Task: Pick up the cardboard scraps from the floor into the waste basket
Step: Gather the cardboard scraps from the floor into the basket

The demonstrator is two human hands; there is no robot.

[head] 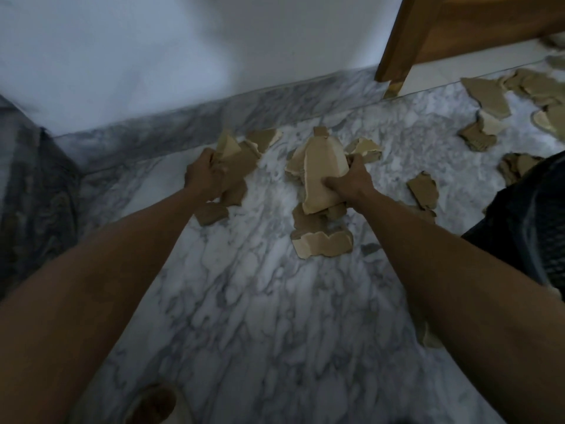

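Cardboard scraps [321, 166] fill both fists: left hand [204, 172] and right hand [348, 182] each grip a bunch above the marble floor [275, 301], near the wall [153, 50].

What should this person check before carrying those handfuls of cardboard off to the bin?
1. Left hand grips its bundle of scraps: ok.
2. Right hand grips its stack of scraps: ok.
3. Waste basket in sight: not ok, none shows in this view.
4. Floor cleared: not ok; loose pieces lie below the right hand, more near the wooden door.
5. Scraps about to slip: cannot tell, the picture is blurred.
6. Marble floor clear toward the person: ok.
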